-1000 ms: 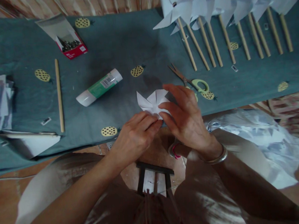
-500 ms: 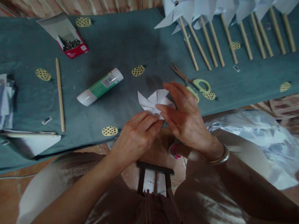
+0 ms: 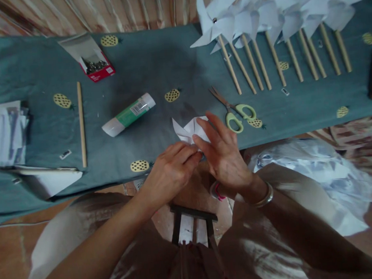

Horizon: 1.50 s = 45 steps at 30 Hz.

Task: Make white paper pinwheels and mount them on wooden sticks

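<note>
Between my hands, at the near edge of the cloth-covered table, is a white paper pinwheel [image 3: 187, 130] with folded, pointed blades. My left hand [image 3: 175, 165] is closed on its lower left part, fingers bent and pressed together. The right hand [image 3: 223, 151] lies over the pinwheel's right side, its fingers curled onto the paper near the centre and the right blades. Part of the paper is hidden beneath both hands. Just beyond my right fingers lie scissors [image 3: 233, 110] with light green handles. A green and white glue stick [image 3: 129, 114] lies to the left.
Finished pinwheels [image 3: 219, 22] on wooden sticks line the back right. An open red box [image 3: 100, 71] of small metal pieces stands back left. A wooden stick [image 3: 81, 123] and stacked paper [image 3: 2, 135] lie left. A plastic bag [image 3: 316, 181] sits below the table at right.
My right fingers have shifted left and curled further over the pinwheel's right blades. My left hand keeps its hold. The whole view has tilted slightly, so the table things appear lower.
</note>
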### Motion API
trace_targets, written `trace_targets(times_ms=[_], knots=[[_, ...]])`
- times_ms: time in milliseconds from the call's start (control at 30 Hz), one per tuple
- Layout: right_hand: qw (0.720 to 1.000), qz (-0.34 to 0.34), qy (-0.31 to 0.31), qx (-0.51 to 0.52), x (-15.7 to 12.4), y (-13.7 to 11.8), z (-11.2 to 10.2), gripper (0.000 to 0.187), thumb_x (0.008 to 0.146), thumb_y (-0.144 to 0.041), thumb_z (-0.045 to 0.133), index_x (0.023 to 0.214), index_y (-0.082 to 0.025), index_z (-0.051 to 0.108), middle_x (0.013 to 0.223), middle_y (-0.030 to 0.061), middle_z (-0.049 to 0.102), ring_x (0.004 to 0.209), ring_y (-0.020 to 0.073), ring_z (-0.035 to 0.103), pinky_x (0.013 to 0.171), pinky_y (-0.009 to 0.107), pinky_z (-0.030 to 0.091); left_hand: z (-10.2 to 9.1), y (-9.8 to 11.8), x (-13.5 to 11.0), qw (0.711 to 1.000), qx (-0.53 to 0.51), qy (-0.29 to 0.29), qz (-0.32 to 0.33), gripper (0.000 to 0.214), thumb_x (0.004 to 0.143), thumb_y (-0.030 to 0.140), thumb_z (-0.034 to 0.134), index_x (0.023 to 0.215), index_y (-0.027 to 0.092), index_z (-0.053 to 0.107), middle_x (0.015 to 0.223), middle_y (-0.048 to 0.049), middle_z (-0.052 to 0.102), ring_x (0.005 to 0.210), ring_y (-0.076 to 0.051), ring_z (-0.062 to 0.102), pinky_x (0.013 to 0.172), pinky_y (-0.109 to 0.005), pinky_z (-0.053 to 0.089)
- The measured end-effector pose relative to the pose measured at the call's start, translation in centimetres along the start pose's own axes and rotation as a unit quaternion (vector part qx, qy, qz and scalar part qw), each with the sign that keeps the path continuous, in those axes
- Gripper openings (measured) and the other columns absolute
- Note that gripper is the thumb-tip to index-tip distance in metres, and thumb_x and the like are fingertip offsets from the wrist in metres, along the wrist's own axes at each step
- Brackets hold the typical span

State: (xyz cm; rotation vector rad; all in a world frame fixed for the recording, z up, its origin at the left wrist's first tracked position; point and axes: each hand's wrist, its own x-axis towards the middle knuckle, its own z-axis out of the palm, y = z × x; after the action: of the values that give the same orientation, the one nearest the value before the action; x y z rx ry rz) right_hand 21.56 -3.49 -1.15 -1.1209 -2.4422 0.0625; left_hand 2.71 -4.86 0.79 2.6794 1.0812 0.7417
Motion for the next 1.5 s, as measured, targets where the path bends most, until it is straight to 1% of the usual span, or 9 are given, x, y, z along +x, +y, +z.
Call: trace_targets(times_ms=[133,200,367,467,633,800,1067,1333,1500], knots=[[1.0,0.018,0.002,0.02,-0.2,0.0,0.4,0.044,0.096,-0.008,0.037,0.134,-0.027,0.05,0.152,0.0093,0.046,0.155,0.0248,0.019,0.108,0.051,0.042,0.1,0.0,-0.1,1.0,0.009,0.002,-0.003,0.014,0.096,0.012,0.054,0.1,0.01,0.067,0.093,-0.0072,0.07,0.088,-0.02,0.062,0.079,-0.032,0.056],[0.999,0.027,0.002,0.032,-0.2,0.1,0.4,0.044,0.096,-0.009,0.038,0.133,-0.029,0.052,0.154,0.008,0.045,0.155,0.0254,0.018,0.11,0.053,0.04,0.2,0.0,0.0,1.0,0.017,0.004,0.0,0.015,0.096,0.012,0.052,0.1,0.01,0.067,0.094,-0.0075,0.07,0.088,-0.021,0.062,0.078,-0.033,0.055],[0.999,0.034,0.001,0.017,-0.1,-0.2,0.5,0.04,0.097,-0.01,0.04,0.13,-0.023,0.056,0.153,0.0126,0.047,0.155,0.0279,0.019,0.11,0.055,0.039,0.2,-0.1,0.1,0.999,0.043,0.011,0.0,0.015,0.096,0.014,0.052,0.098,0.012,0.067,0.091,-0.0068,0.069,0.085,-0.022,0.059,0.072,-0.034,0.048],[1.0,0.026,-0.01,0.013,0.0,-0.5,0.6,0.036,0.097,-0.011,0.041,0.128,-0.018,0.058,0.151,0.0152,0.048,0.154,0.0289,0.019,0.111,0.052,0.039,0.2,0.0,0.0,0.999,0.048,0.008,-0.005,0.015,0.096,0.014,0.052,0.097,0.013,0.067,0.089,-0.0061,0.068,0.086,-0.022,0.058,0.072,-0.034,0.046],[1.0,0.015,0.01,0.018,0.0,-0.5,0.9,0.037,0.096,-0.009,0.04,0.127,-0.01,0.061,0.148,0.0199,0.051,0.154,0.0323,0.018,0.111,0.052,0.038,0.2,0.1,0.1,0.999,0.048,-0.001,-0.019,0.013,0.094,0.014,0.055,0.095,0.013,0.067,0.093,-0.0065,0.069,0.089,-0.022,0.059,0.076,-0.035,0.046],[1.0,-0.003,0.017,-0.026,0.1,-0.5,1.1,0.037,0.098,-0.011,0.038,0.125,-0.009,0.062,0.144,0.0212,0.054,0.151,0.0348,0.025,0.108,0.052,0.041,0.3,-0.1,0.3,0.999,0.032,-0.007,-0.034,0.011,0.092,0.015,0.058,0.096,0.014,0.068,0.093,-0.0066,0.069,0.089,-0.022,0.06,0.077,-0.037,0.048],[0.998,0.03,-0.014,-0.045,0.0,-1.3,1.0,0.042,0.097,-0.011,0.036,0.13,-0.016,0.061,0.148,0.0193,0.051,0.15,0.0346,0.028,0.107,0.054,0.042,-0.7,-0.1,-0.1,0.999,0.008,0.006,-0.046,0.013,0.093,0.018,0.058,0.093,0.016,0.07,0.092,-0.0074,0.07,0.09,-0.022,0.062,0.08,-0.038,0.048],[0.999,0.028,-0.025,-0.031,-0.2,-1.1,1.1,0.044,0.094,-0.007,0.036,0.13,-0.012,0.061,0.149,0.0218,0.049,0.153,0.0311,0.022,0.111,0.056,0.038,-1.3,-2.2,0.7,0.986,-0.061,0.087,-0.129,0.017,0.093,0.021,0.058,0.093,0.018,0.075,0.093,-0.0078,0.073,0.089,-0.022,0.064,0.082,-0.04,0.05],[0.997,0.023,-0.059,-0.038,0.0,-0.8,0.6,0.049,0.086,-0.004,0.041,0.131,-0.012,0.061,0.149,0.0233,0.048,0.151,0.0348,0.025,0.108,0.06,0.038,-1.8,-2.5,1.5,0.968,-0.109,0.144,-0.175,0.017,0.092,0.02,0.06,0.093,0.019,0.077,0.093,-0.008,0.074,0.091,-0.023,0.066,0.087,-0.041,0.052]])
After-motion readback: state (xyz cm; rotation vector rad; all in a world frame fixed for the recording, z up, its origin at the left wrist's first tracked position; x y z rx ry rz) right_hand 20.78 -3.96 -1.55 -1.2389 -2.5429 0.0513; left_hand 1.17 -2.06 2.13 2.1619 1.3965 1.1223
